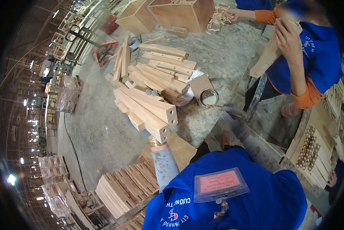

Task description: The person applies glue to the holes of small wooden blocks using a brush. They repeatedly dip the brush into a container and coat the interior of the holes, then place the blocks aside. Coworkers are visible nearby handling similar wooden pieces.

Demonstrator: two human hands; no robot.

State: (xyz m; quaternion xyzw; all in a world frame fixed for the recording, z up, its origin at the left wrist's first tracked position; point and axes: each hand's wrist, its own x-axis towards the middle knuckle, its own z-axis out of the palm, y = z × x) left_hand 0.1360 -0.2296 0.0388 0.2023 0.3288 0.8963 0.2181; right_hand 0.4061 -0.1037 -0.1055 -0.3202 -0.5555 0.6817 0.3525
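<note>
1. Left hand [133,124]: gloved, curled around the wooden bars [147,109], which lie within its grasp, drilled ends toward the wearer.
2. Right hand [231,116]: gloved, partly curled, near the bowl of white liquid [209,99]; whether it grips anything cannot be told.
3. Loose wooden pieces [156,76]: on the tabletop [193,124], beyond the held bars.

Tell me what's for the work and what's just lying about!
Seemingly for the work:
wooden pieces with holes, in the left hand
bowl of pale stuff, near the right hand

Probably just lying about:
orange metal frame
plastic-wrapped stack
</note>
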